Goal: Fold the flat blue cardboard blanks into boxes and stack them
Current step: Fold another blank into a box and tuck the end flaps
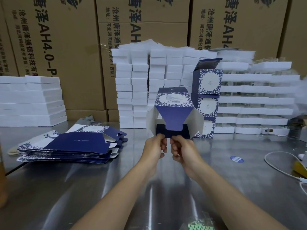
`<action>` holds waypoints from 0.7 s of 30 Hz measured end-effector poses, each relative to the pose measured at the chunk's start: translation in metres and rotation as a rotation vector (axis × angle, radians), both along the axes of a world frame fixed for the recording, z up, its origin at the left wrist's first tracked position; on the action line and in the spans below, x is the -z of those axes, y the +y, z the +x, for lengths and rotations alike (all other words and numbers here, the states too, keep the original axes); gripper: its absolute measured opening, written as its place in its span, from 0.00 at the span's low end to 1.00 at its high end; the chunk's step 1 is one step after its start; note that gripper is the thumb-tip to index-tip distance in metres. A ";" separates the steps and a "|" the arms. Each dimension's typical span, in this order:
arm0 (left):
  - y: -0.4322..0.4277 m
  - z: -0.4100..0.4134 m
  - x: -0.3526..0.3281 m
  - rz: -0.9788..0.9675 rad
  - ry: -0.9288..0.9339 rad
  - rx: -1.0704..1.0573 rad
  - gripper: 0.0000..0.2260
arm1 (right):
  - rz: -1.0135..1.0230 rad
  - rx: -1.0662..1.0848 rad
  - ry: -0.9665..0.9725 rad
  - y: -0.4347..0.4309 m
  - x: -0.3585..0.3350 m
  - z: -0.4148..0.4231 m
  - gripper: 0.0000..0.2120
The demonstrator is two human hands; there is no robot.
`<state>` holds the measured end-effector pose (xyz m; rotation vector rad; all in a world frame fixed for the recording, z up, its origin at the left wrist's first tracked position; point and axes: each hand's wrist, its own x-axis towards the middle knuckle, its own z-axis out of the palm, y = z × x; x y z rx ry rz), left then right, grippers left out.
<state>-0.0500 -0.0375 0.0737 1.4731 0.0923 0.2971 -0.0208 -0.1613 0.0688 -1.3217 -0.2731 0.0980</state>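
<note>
Blue box (pixel 173 98) mid-fold, held up over the bench (pixel 116 180), pinched at the near dark flap (pixel 182 133) by left hand (pixel 155 146) and right hand (pixel 182 151). Looks like the bottom-closing step. Next: tuck that flap in, then onto the stack (pixel 207 103).

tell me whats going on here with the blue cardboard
A person is folding a blue box, held up over the metal table. The left hand and right hand both pinch its dark flap, with the side flaps open. A pile of flat blanks lies at left; finished boxes stand stacked behind.
</note>
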 end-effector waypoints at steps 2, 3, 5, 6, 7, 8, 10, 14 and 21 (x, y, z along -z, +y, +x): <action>0.000 -0.001 0.000 -0.034 0.023 0.020 0.15 | 0.001 0.016 -0.026 0.001 0.000 -0.002 0.14; -0.001 -0.002 0.000 -0.046 0.028 0.042 0.15 | -0.001 0.013 -0.036 0.001 -0.001 -0.003 0.15; -0.002 -0.004 0.001 -0.021 0.023 0.078 0.16 | -0.026 -0.014 -0.047 0.002 -0.002 -0.006 0.18; -0.003 -0.004 0.001 0.010 0.014 0.078 0.16 | -0.049 -0.025 -0.046 0.003 -0.002 -0.007 0.19; -0.003 -0.004 0.000 0.039 0.004 0.070 0.16 | -0.072 -0.028 -0.040 0.003 -0.002 -0.008 0.19; -0.003 -0.004 -0.001 0.054 -0.001 0.065 0.16 | -0.086 -0.030 -0.026 0.004 -0.002 -0.009 0.19; -0.002 -0.004 -0.003 0.050 0.003 0.073 0.18 | -0.065 -0.026 0.033 0.004 -0.003 -0.008 0.18; -0.004 -0.005 -0.003 0.056 0.039 0.072 0.18 | -0.004 0.043 0.078 0.005 -0.003 -0.005 0.17; -0.002 -0.002 0.000 0.091 0.030 0.017 0.17 | -0.073 0.101 0.118 0.006 -0.002 -0.003 0.15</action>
